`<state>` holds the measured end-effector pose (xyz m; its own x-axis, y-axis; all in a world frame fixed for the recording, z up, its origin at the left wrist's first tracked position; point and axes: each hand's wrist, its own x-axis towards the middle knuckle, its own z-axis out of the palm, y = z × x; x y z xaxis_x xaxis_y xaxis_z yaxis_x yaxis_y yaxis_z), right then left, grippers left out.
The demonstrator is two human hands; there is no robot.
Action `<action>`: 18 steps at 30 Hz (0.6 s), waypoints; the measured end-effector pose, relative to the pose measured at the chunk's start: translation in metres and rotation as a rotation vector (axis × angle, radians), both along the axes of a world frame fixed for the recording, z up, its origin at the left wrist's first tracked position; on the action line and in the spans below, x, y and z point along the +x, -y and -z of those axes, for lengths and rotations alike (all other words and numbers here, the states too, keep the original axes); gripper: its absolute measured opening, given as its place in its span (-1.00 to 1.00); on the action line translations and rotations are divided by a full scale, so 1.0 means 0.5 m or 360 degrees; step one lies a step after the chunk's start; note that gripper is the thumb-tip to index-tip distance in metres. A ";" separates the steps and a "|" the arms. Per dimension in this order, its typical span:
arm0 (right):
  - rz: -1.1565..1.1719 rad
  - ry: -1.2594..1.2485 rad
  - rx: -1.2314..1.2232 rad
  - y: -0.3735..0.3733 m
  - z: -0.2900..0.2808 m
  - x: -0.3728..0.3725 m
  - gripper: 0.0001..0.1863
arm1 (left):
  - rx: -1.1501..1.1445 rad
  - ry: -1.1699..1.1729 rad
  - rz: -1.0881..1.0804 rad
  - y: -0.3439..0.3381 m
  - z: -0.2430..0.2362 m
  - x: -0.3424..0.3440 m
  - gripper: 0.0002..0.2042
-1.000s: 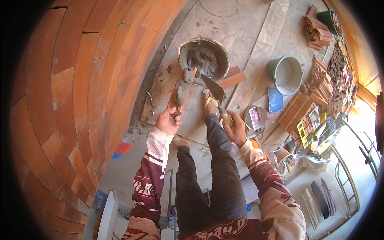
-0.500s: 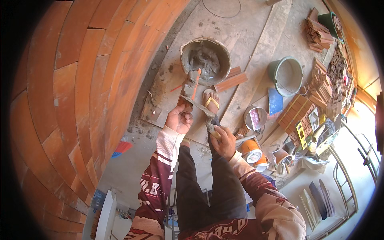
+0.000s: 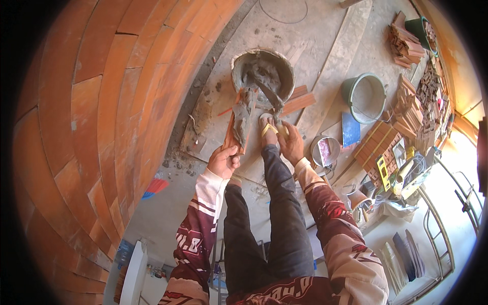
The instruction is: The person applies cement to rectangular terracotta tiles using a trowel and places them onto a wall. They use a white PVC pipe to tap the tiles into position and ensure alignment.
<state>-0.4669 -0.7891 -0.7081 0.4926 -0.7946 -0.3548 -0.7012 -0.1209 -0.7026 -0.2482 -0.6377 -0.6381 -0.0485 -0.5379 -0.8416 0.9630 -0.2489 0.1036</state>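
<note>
My left hand (image 3: 223,161) is closed on the near end of a long, thin terracotta brick tile (image 3: 237,143). Grey mortar (image 3: 243,114) lies along the tile's upper face. In my right hand (image 3: 292,144) is the handle of a mortar-smeared trowel (image 3: 270,93), its blade reaching over the near rim of the bucket. Wet grey mortar (image 3: 263,72) partly fills this round bucket (image 3: 290,81) on the floor ahead. The tile's far end overlaps the bucket's near left edge; whether they touch I cannot tell.
A wall of terracotta tiles (image 3: 101,112) rises along my left. Loose tiles (image 3: 300,103) lie beside the mortar bucket. To the right stand a green bucket (image 3: 367,96), a small pail (image 3: 325,151) and tile stacks (image 3: 376,145). My sandalled foot (image 3: 268,128) is close to the trowel.
The trowel has gone from across the tile to over the mortar bucket, my right hand moving forward and right. Mortar now covers more of the tile, which is turned and tilted differently.
</note>
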 end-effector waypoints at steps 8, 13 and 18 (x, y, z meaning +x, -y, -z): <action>0.0574 0.0522 0.1116 0.054 -0.060 -0.013 -0.60 | 0.0048 0.0028 0.0041 -0.039 0.028 0.007 -0.93; 0.0667 0.0797 0.1880 0.112 -0.087 -0.024 -0.66 | -0.0133 -0.0134 -0.0009 -0.033 0.033 0.009 -0.88; 0.0631 0.0533 0.2069 0.116 -0.081 -0.076 -0.69 | -0.0003 -0.0105 -0.0136 -0.008 0.030 0.016 -0.93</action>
